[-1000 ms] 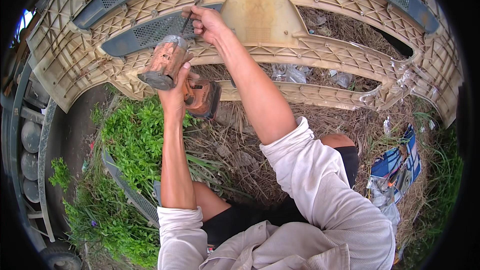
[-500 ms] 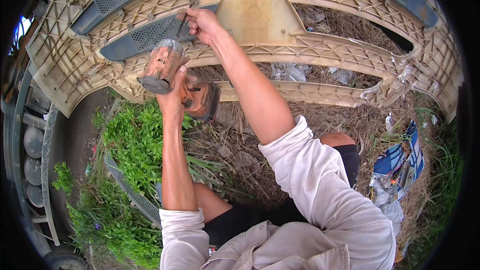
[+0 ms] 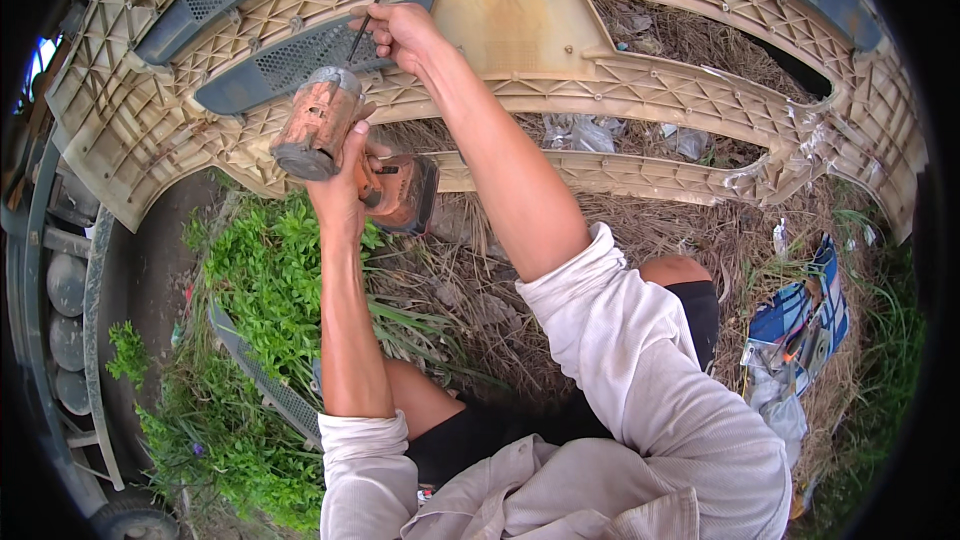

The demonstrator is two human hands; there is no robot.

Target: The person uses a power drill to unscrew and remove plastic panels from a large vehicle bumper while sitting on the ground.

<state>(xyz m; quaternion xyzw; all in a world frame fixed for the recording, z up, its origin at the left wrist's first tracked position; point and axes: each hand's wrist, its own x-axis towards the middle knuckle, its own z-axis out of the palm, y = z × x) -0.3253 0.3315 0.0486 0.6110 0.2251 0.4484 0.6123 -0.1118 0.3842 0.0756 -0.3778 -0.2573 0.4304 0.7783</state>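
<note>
My left hand [image 3: 338, 186] is wrapped round the grip of a worn orange cordless impact driver [image 3: 322, 120]. Its battery end points to the right, and a thin dark bit [image 3: 359, 37] rises from its nose. Fingers of my right hand [image 3: 402, 36] are pinched at the upper end of that bit. Whether they also hold a small screw there is too small to tell. Behind both hands spreads a large cream plastic vehicle bumper [image 3: 520, 86] with ribbed backing. A blue-grey mesh insert [image 3: 300, 65] is set in it, right behind the bit.
Green plants [image 3: 262, 290] and dry grass [image 3: 480, 310] cover the ground below the bumper. A loose grey mesh strip [image 3: 262, 375] lies among the plants. To the right are a blue patterned bag [image 3: 785, 318] and clear plastic [image 3: 780, 410]. Vehicle parts [image 3: 68, 290] stand far left.
Both hands and the driver have shifted slightly up and to the left in the picture. The left grip and the right-hand pinch look the same.
</note>
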